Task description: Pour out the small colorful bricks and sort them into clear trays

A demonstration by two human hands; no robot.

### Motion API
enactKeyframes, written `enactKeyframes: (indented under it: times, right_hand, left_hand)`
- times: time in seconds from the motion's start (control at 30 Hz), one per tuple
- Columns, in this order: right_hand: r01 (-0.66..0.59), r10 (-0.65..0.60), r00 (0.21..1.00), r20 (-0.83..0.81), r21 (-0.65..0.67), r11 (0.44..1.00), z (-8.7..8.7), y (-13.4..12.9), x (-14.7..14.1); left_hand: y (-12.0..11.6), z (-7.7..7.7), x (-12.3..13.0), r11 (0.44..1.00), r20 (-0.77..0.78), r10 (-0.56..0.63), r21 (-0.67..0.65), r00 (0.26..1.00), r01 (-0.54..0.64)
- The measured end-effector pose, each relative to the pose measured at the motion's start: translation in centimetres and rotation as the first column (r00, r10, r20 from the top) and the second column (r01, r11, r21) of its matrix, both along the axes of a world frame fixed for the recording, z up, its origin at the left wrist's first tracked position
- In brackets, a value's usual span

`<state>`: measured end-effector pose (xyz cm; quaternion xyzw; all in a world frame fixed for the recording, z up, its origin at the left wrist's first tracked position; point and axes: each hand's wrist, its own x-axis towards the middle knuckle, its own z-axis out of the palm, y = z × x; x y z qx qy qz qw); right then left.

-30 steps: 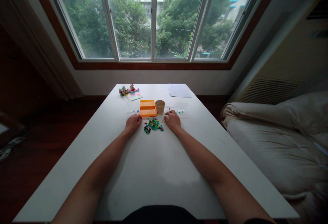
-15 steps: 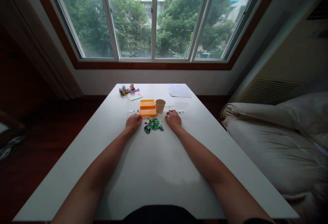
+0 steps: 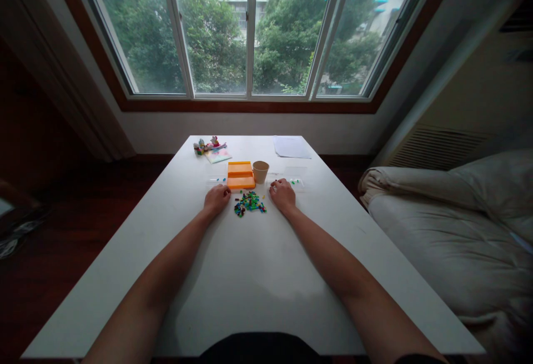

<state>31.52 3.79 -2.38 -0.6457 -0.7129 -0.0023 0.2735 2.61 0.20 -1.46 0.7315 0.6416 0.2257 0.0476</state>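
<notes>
A pile of small toy building bricks (image 3: pixel 250 202), mostly green with blue, brown and yellow ones, lies between my two hands on the white table. My left hand (image 3: pixel 217 198) rests left of the pile, just below the orange tray (image 3: pixel 240 175). Its fingers are curled together; what they hold, if anything, is too small to make out. My right hand (image 3: pixel 283 195) rests right of the pile at the edge of a clear plastic box (image 3: pixel 300 182). Those fingers are bent and slightly apart, with no held piece visible. A brown paper cup (image 3: pixel 261 172) stands beside the tray.
Left of the tray is another clear box (image 3: pixel 214 180) with a few blue pieces. Small assembled figures (image 3: pixel 208 145) and a colourful sheet (image 3: pixel 218 156) lie at the back left. White papers (image 3: pixel 291 147) lie at the back right. A cream sofa (image 3: pixel 449 225) stands beside the table.
</notes>
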Motion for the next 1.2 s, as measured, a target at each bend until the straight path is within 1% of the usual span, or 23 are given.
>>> enactKeyframes:
  times: [0.27, 0.33, 0.43, 0.5, 0.6, 0.67, 0.73, 0.8, 0.83, 0.87, 0.93, 1.0, 1.1, 1.2]
  right_hand:
    - [-0.004, 0.006, 0.999, -0.042, 0.04, 0.999, 0.2, -0.3, -0.3]
    - [-0.06, 0.063, 0.996, -0.062, 0.05, 0.997, 0.2, -0.3, -0.3]
    - [-0.226, 0.232, 0.97, -0.071, 0.081, 0.971, 0.0, -0.3, -0.5]
    - [-0.331, 0.339, 0.939, -0.064, 0.111, 0.937, -0.1, -0.4, -0.8]
    - [-0.455, 0.467, 0.882, -0.059, 0.152, 0.878, -0.1, -0.8, -1.3]
    - [-0.552, 0.565, 0.824, -0.042, 0.167, 0.817, 0.1, -1.3, -1.6]
    - [-0.656, 0.665, 0.746, -0.001, 0.166, 0.736, 0.5, -1.8, -2.1]
    - [-0.734, 0.736, 0.675, 0.052, 0.153, 0.662, 0.9, -2.3, -2.6]
    - [-0.756, 0.755, 0.652, 0.076, 0.144, 0.639, 1.0, -2.5, -2.8]
    - [-0.767, 0.762, 0.64, 0.097, 0.135, 0.627, 1.0, -2.6, -3.1]
    - [-0.765, 0.755, 0.643, 0.129, 0.121, 0.632, 0.9, -2.8, -3.4]
    - [-0.746, 0.733, 0.666, 0.138, 0.118, 0.655, 0.7, -2.7, -3.5]
    - [-0.724, 0.716, 0.69, 0.102, 0.113, 0.681, 0.3, -2.4, -3.2]
    - [-0.73, 0.73, 0.682, 0.047, 0.098, 0.676, 0.2, -2.1, -2.9]
  left_hand:
    - [0.1, -0.1, 0.0, 1.0, 0.006, -0.006, -0.006, 1.0, 0.006]
    - [0.1, -0.1, -0.1, 1.0, 0.001, -0.005, 0.001, 1.0, 0.005]
    - [0.1, -0.2, -0.1, 1.0, -0.007, -0.016, 0.009, 1.0, 0.016]
    - [0.1, -0.3, -0.2, 1.0, -0.005, -0.024, 0.015, 1.0, 0.024]
    - [0.2, -0.4, -0.3, 1.0, 0.007, -0.021, 0.018, 1.0, 0.021]
    - [0.3, -0.5, -0.4, 1.0, 0.014, -0.023, 0.021, 1.0, 0.023]
    - [0.3, -0.6, -0.4, 0.999, 0.02, -0.03, 0.029, 0.999, 0.029]
    - [0.4, -0.7, -0.4, 0.999, 0.025, -0.031, 0.036, 0.999, 0.03]
    - [0.5, -0.8, -0.4, 0.999, 0.028, -0.029, 0.037, 0.999, 0.028]
    - [0.5, -0.8, -0.4, 0.999, 0.03, -0.027, 0.038, 0.999, 0.026]
    - [0.6, -0.9, -0.5, 0.999, 0.034, -0.025, 0.04, 0.999, 0.024]
    - [0.6, -1.0, -0.5, 0.999, 0.037, -0.024, 0.041, 0.999, 0.023]
    - [0.6, -1.0, -0.5, 0.999, 0.037, -0.028, 0.042, 0.999, 0.026]
    - [0.7, -1.0, -0.6, 0.999, 0.027, -0.032, 0.041, 0.999, 0.031]
